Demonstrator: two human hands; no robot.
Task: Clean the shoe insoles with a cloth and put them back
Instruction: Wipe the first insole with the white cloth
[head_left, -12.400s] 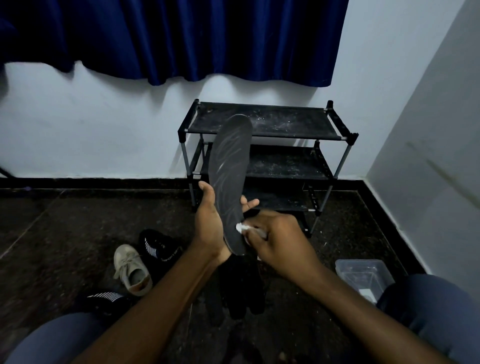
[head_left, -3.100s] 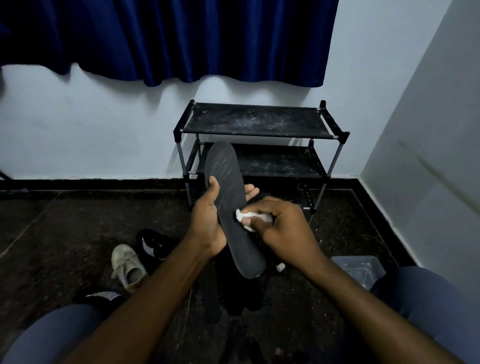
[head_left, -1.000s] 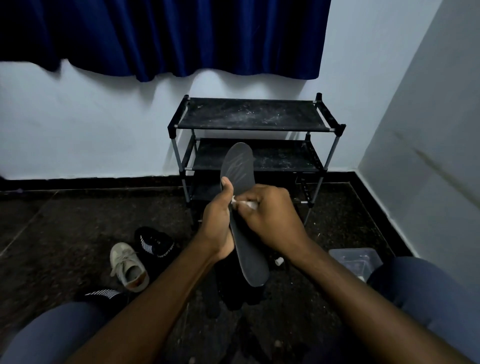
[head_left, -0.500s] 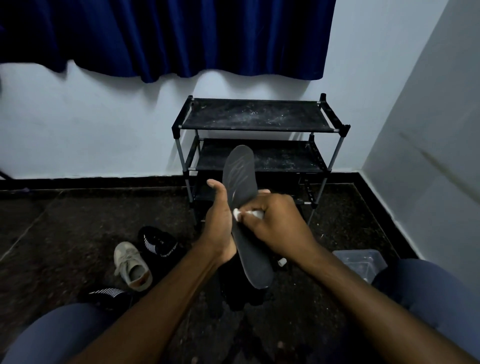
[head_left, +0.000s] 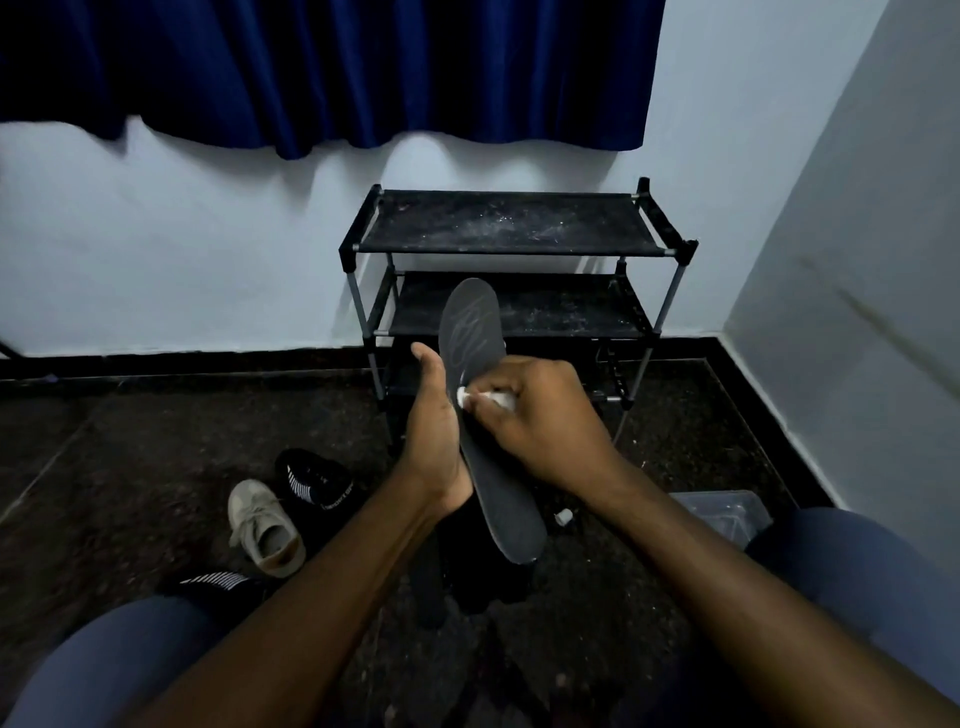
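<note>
A dark grey insole stands nearly upright in front of me, toe end up and faint wipe marks on its upper part. My left hand grips its left edge at the middle, thumb raised. My right hand presses a small white cloth against the insole's face, fingers closed over it. On the floor to the left lie a beige shoe and a black shoe with white stripes. Another black striped shoe sits by my left knee.
A black three-tier shoe rack stands against the white wall behind the insole. A clear plastic box sits on the dark floor at the right, by my right knee. Dark items lie under my hands. A small white cap lies near them.
The cloth hand has rubbed up and down the insole's middle. The insole has stayed tilted upright in my left hand, shifting only a little with the camera.
</note>
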